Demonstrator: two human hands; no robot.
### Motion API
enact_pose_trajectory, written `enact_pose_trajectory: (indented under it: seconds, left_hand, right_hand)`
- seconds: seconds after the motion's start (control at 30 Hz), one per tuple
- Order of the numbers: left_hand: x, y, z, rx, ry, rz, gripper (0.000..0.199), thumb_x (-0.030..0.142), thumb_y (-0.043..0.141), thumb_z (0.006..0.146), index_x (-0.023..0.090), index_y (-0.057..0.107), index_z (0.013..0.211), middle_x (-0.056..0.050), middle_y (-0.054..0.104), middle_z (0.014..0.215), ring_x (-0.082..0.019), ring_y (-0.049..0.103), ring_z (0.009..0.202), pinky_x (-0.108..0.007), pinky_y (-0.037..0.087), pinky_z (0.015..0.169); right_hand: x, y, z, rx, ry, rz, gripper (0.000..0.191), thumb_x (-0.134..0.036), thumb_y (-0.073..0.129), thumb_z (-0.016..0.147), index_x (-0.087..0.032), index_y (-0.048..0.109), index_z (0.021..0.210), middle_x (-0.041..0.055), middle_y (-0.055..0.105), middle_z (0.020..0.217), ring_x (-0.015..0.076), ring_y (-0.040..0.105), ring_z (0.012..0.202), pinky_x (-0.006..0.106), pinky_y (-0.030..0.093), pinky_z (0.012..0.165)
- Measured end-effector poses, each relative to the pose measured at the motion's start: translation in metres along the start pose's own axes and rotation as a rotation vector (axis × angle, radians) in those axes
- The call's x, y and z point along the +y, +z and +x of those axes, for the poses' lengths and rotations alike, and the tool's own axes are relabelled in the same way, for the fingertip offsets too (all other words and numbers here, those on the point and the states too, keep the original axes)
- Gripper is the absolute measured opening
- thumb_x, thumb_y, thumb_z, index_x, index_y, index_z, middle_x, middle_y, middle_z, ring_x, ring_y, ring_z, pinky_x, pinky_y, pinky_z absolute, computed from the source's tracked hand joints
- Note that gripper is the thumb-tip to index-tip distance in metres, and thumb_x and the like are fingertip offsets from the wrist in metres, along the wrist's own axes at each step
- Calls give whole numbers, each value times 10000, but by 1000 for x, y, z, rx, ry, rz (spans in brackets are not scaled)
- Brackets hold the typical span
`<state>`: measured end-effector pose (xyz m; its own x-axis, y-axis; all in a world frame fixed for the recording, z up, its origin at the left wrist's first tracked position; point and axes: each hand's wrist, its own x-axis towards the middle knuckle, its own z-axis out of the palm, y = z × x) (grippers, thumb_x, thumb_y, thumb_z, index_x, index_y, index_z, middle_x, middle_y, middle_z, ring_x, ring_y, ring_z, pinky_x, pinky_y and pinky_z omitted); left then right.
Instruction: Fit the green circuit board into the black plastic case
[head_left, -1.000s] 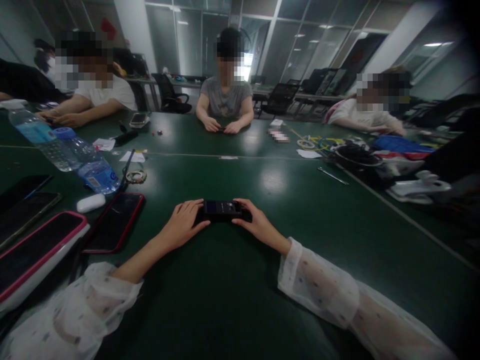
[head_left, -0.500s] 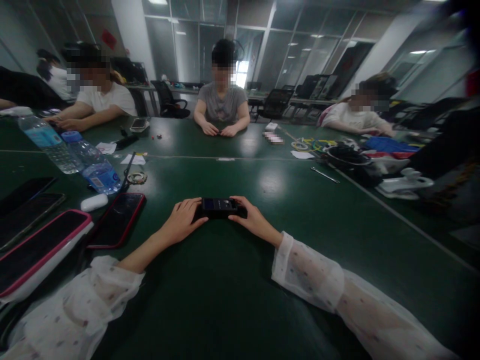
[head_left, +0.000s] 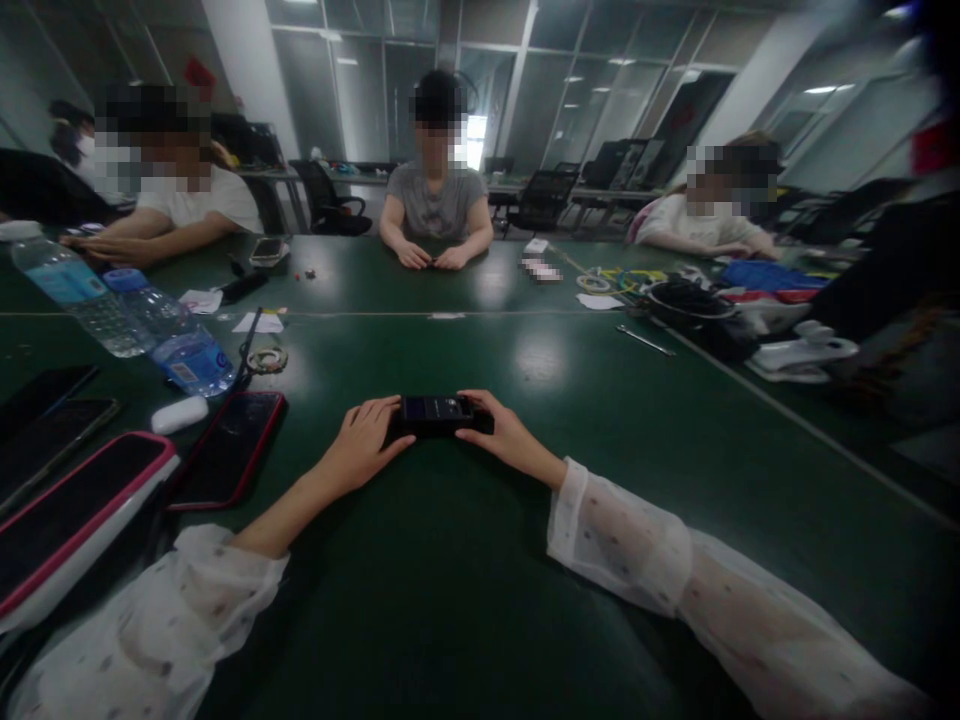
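Note:
A small black box-shaped device [head_left: 437, 412] with a dark screen and faint light markings sits low over the green table [head_left: 480, 560], straight ahead of me. My left hand [head_left: 366, 437] grips its left end, fingers along the far side and thumb at the near edge. The right end is held the same way by my right hand [head_left: 499, 428]. Both hands are closed on it, and their fingers partly cover its ends. I cannot tell whether its underside touches the tabletop. Sheer white dotted sleeves cover both forearms.
Left of my hands lie a red-edged phone [head_left: 229, 450], a white earbud case [head_left: 180, 414], a pink-rimmed device [head_left: 86, 520] and plastic bottles [head_left: 176, 335]. A wrench [head_left: 645, 340] and tangled cables [head_left: 622, 281] lie to the right. A person [head_left: 435, 200] sits opposite; others sit at both sides.
The camera view has turned slightly, so the surroundings sit a little further left. Both hands keep the same hold on the black device.

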<state>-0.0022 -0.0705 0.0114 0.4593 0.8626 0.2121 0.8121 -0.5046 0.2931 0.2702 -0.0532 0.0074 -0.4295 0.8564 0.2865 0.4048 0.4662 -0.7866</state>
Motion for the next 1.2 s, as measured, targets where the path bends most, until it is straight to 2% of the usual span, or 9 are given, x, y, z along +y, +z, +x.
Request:
enact_pose_trajectory:
  seconds: [0.3,0.57,0.8,1.0,1.2]
  left_hand:
    - [-5,5,1,10,8,-11,551,567,373,933,167,442,1306,-140,475,1391,-288,413,1294,-511,327,1059]
    - [-1,2,-1,14,-3,3,556,561,363,937,162,425,1318,-137,479,1389,-288,421,1288,-509,335,1057]
    - [-2,3,-1,8,-4,11,550,574,371,929,166,454,1288,-135,471,1399,-293,420,1288,-512,345,1046]
    - [-2,2,0,7,14,21,550,575,370,931,173,446,1299,-131,463,1406,-289,418,1290,-506,357,1038]
    - [-4,4,-1,33,25,33,454,479,325,975,202,432,1317,-111,475,1398,-272,423,1288,-492,356,1043]
  right_hand:
    - [1,0,1,2,23,24,555,-277,708,791,-272,456,1284,64,572,1263,218,554,1201,478,430,1057]
    - [-5,-1,0,4,18,36,534,-273,709,787,-261,470,1265,68,583,1248,227,557,1203,494,417,1064]
    - [1,1,0,11,4,38,516,-280,725,774,-250,476,1225,67,602,1200,236,587,1152,498,437,1038]
    - [3,0,1,64,10,76,496,-309,711,788,-247,466,1214,74,583,1204,247,574,1164,495,452,1026]
    - [6,1,0,138,3,125,507,-341,711,787,-254,457,1217,73,574,1219,238,575,1153,471,454,1032]
